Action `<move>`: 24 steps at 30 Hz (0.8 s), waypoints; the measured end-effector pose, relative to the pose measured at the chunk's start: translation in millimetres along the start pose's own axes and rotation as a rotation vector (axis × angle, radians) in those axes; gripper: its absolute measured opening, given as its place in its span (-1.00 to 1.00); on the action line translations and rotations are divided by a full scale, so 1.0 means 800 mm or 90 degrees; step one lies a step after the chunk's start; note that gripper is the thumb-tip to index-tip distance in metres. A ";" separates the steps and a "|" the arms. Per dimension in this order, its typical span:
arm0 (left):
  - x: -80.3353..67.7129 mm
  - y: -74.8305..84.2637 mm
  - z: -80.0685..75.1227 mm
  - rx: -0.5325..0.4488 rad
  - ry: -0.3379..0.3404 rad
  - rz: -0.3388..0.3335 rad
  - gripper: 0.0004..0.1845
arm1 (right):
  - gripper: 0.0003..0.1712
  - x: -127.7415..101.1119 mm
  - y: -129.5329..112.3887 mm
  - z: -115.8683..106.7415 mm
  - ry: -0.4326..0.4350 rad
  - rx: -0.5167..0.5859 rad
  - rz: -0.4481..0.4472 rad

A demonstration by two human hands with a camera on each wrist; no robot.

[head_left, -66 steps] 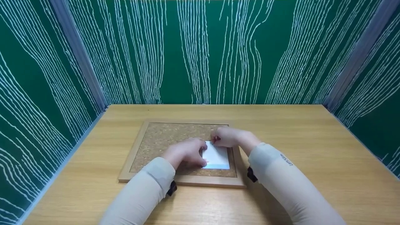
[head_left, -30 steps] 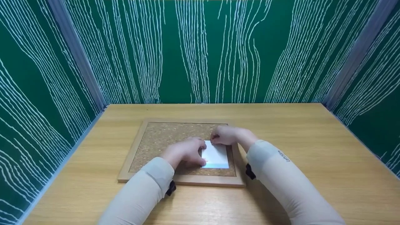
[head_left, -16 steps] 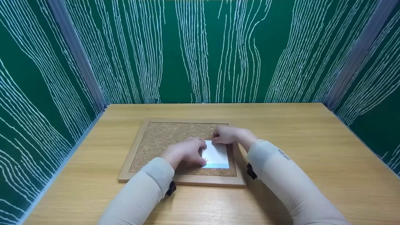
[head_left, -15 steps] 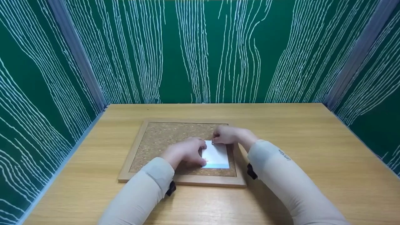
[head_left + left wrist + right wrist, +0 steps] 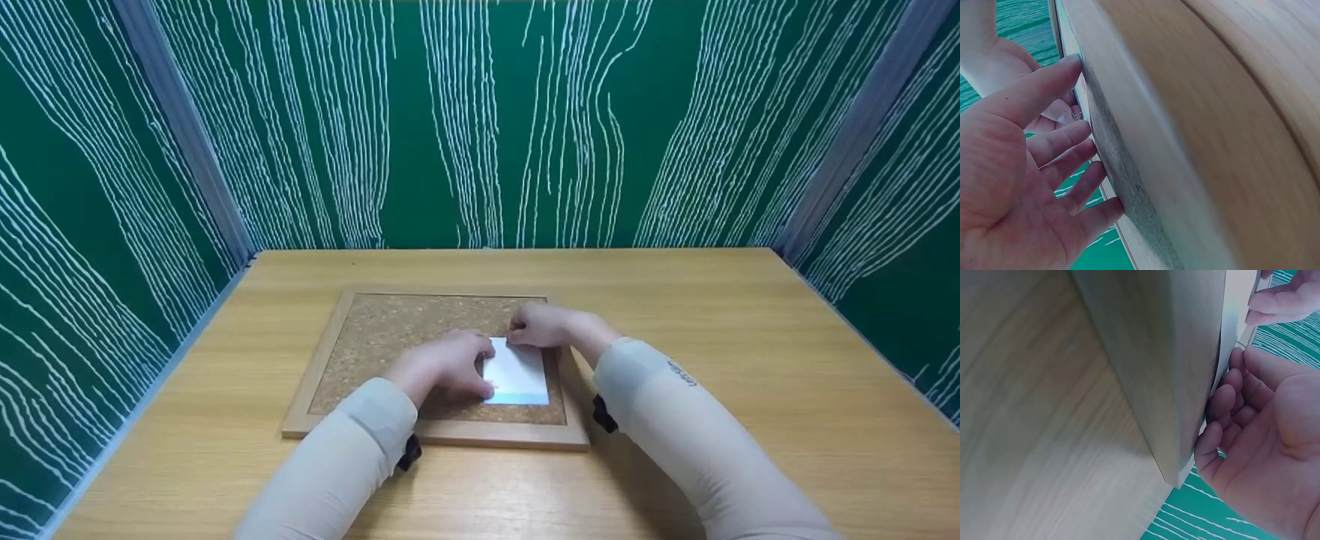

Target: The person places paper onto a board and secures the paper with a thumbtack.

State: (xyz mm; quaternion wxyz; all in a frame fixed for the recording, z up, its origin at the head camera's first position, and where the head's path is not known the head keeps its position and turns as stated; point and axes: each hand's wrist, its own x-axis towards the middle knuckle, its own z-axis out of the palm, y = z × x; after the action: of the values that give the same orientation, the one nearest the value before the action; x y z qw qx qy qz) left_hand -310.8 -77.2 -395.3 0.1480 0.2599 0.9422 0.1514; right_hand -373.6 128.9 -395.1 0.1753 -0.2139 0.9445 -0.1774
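A white paper sheet (image 5: 517, 371) with a blue band along its near edge lies on a cork board (image 5: 405, 315), toward the right side. My left hand (image 5: 446, 364) spreads over the sheet's left edge, thumb near the lower corner and fingertips near the upper one. In the left wrist view the fingers of that left hand (image 5: 1033, 163) are stretched, tips against the board. At the sheet's far edge my right hand (image 5: 544, 325) has its fingers curled, thumb and forefinger pinching a thin pin (image 5: 1240, 343), mostly hidden. A small orange-red mark shows beside the left thumb.
A raised wooden frame (image 5: 502, 433) surrounds the cork. The board lies flat on a wooden table (image 5: 712, 315). Green walls (image 5: 525, 150) with white wavy lines stand behind and at both sides.
The right fingertips have shifted very slightly at the sheet's far edge. The left hand, sheet and board stay in place.
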 end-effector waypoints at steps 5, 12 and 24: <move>0.001 0.000 -0.001 0.004 0.006 0.012 -0.33 | -0.75 0.000 0.000 -0.001 0.004 -0.023 -0.023; -0.002 0.001 -0.002 0.004 0.005 0.020 -0.33 | -0.77 0.000 0.000 -0.001 0.005 -0.037 -0.041; -0.002 0.001 -0.001 0.013 -0.007 0.010 -0.31 | -0.72 0.001 0.000 0.005 0.012 -0.011 -0.013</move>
State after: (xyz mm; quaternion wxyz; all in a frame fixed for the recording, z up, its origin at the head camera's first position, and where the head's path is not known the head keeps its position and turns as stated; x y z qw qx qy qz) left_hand -309.8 -77.8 -393.9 0.1491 0.2699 0.9407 0.1415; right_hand -372.4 127.6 -398.7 0.1631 -0.2231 0.9454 -0.1730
